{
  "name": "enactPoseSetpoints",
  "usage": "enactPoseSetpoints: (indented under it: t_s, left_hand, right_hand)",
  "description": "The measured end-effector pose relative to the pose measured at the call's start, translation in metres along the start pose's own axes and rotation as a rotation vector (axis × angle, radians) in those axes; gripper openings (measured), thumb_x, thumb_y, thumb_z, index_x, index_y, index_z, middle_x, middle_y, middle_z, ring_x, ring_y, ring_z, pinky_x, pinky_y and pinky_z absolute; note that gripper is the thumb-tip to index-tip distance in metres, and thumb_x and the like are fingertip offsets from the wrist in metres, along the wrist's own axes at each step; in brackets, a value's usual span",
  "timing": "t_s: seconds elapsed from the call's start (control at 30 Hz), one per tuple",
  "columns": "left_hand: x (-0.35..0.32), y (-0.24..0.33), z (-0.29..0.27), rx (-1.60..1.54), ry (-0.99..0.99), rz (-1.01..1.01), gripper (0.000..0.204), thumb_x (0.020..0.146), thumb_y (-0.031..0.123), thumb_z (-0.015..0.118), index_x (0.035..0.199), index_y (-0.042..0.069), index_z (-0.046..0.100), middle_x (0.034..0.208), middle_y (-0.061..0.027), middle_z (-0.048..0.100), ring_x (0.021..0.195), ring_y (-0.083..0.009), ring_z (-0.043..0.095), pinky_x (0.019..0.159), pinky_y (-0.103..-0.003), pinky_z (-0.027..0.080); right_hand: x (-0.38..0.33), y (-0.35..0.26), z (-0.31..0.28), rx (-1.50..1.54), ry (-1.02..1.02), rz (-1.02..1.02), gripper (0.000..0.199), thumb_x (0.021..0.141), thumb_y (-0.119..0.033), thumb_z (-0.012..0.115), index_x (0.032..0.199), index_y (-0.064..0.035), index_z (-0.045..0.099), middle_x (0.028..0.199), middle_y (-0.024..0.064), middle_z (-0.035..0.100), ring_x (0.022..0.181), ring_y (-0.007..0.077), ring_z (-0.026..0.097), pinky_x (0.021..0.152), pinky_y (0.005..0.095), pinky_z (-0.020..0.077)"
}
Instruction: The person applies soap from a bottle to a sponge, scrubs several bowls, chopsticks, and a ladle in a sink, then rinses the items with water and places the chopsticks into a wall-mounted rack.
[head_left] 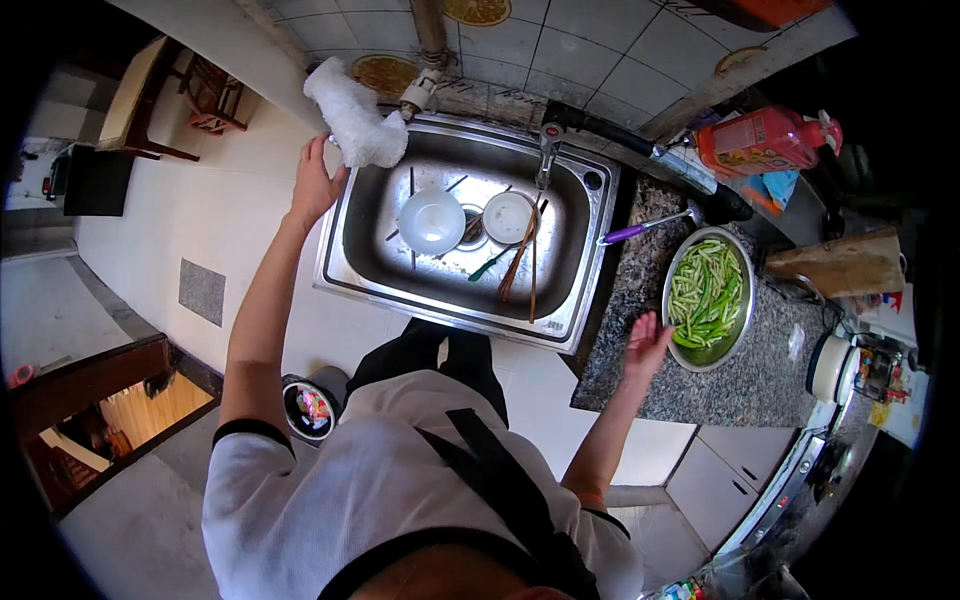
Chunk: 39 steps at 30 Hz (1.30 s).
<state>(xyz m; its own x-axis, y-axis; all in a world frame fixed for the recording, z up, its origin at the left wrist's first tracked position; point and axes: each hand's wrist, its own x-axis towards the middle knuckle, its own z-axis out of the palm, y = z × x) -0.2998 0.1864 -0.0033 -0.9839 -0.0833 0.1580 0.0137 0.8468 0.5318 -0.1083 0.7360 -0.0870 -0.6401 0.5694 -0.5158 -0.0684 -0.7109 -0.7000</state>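
My left hand (pixel 316 187) is raised at the sink's left edge, fingers stretched out beside a fluffy white towel (pixel 358 118). Its fingertips come up to the towel's lower edge; whether they touch it I cannot tell. Over the granite counter, my right hand (pixel 647 350) is open, fingers apart and holding nothing. It is right beside the rim of a metal bowl (pixel 738 345) filled with cut green beans (pixel 708 290). In the steel sink (pixel 375 262) lie a white bowl (pixel 432 222), a smaller white dish (pixel 509 217), thin brown chopsticks (pixel 517 262) and a green-handled utensil (pixel 487 267).
A tap (pixel 550 150) stands at the sink's back edge. On the counter (pixel 640 270) lies a purple-handled utensil (pixel 628 234). Further right are a pink pump bottle (pixel 765 140), a wooden board (pixel 845 262) and a cream-coloured appliance (pixel 832 368). A bin (pixel 312 408) stands on the floor.
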Motion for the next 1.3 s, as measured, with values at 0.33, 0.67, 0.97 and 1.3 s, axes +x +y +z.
enactPoseSetpoints:
  t_s: [0.33, 0.67, 0.97, 1.3]
  left_hand:
    - [-0.067, 0.012, 0.048, -0.402, 0.042, -0.188, 0.048, 0.072, 0.002, 0.054, 0.115, 0.003, 0.032, 0.105, -0.0142, 0.038, 0.092, -0.0219, 0.043, 0.078, -0.029, 0.04]
    - [-0.178, 0.018, 0.049, -0.79, -0.303, -0.502, 0.018, 0.08, 0.003, 0.047, 0.097, 0.003, 0.046, 0.083, -0.002, 0.053, 0.072, -0.0067, 0.051, 0.063, -0.019, 0.041]
    - [-0.172, 0.042, 0.044, -0.842, -0.419, -0.445, 0.009, 0.082, 0.004, 0.046, 0.09, 0.001, 0.05, 0.076, -0.002, 0.054, 0.071, -0.0061, 0.051, 0.063, -0.019, 0.041]
    - [-0.176, 0.033, 0.049, -0.834, -0.425, -0.414, 0.008, 0.082, 0.005, 0.046, 0.088, 0.002, 0.051, 0.074, -0.0016, 0.054, 0.068, -0.0055, 0.05, 0.06, -0.018, 0.04]
  right_hand:
    - [0.034, 0.209, 0.086, -1.158, -0.323, 0.285, 0.054, 0.071, -0.027, 0.063, 0.11, 0.0011, 0.038, 0.104, 0.011, 0.047, 0.091, 0.0157, 0.044, 0.075, 0.0279, 0.0364]
    - [0.049, 0.25, 0.098, -0.612, -0.347, 1.005, 0.02, 0.073, -0.025, 0.06, 0.077, -0.0057, 0.057, 0.059, 0.0004, 0.054, 0.049, 0.0097, 0.048, 0.055, 0.0241, 0.0424]
    - [0.001, 0.278, 0.129, -0.339, -0.123, 0.687, 0.016, 0.083, -0.014, 0.044, 0.077, 0.0008, 0.045, 0.064, 0.0067, 0.05, 0.055, 0.0168, 0.05, 0.052, 0.0287, 0.0449]
    - [-0.022, 0.217, 0.139, -0.606, -0.288, 0.234, 0.009, 0.086, -0.018, 0.041, 0.087, -0.0098, 0.036, 0.061, 0.0023, 0.044, 0.047, 0.0088, 0.04, 0.042, 0.021, 0.0366]
